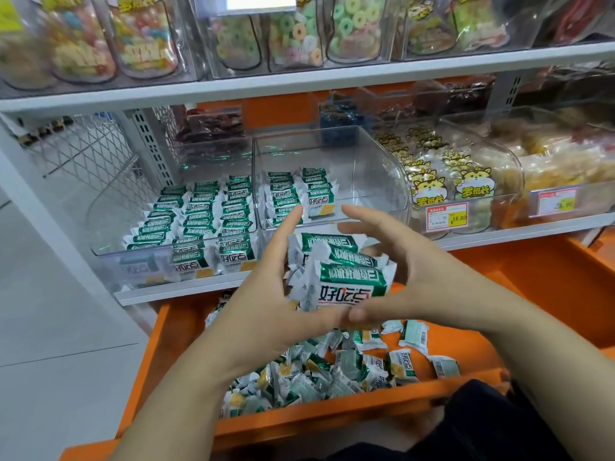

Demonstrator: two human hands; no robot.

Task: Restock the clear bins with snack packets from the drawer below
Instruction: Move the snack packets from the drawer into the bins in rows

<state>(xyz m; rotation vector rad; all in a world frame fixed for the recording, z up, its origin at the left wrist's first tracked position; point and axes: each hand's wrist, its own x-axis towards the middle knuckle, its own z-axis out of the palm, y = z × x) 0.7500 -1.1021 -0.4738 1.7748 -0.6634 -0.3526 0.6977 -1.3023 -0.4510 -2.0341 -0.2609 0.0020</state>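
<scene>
Your half-curled left hand [266,294] and right hand [402,287] clamp green-and-white snack packets [342,274]; next, they need lowering into the part-filled clear plastic bin [376,174] at twelve o'clock.

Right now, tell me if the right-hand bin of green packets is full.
Partly full. Green packets stand in rows along the left of the clear bin; its right half is bare.

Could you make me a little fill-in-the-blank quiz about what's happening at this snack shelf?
1. The left hand and right hand hold a bunch of snack packets coloured white and ____.
2. The open drawer under the shelf is ____ in colour.
3. The left bin holds ____ of these packets than the middle bin beside it.

Missing words: green; orange; more.
</scene>
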